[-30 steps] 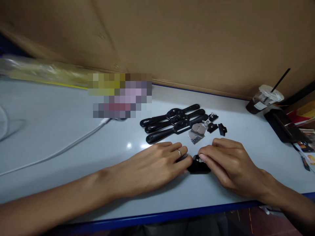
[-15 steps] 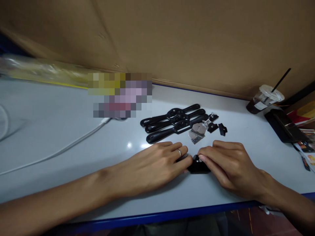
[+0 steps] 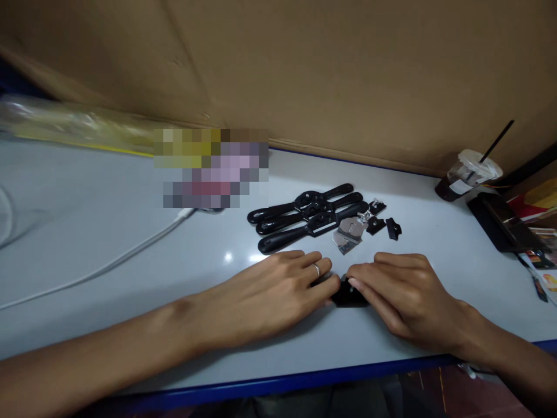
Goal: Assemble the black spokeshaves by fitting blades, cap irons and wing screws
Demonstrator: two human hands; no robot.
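Black flat-edged tool lies on the glossy white counter between left hand and right hand, the left one's grip curled onto its left end. Beyond: three black two-handled tools, silvery metal plates. The right one's grip pinches a tiny half-hidden silvery fitting.

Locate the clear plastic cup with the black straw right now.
The clear plastic cup is at the head view's right, on the glossy pale table, before the brown cardboard-like panel and just beyond the black rectangular object.
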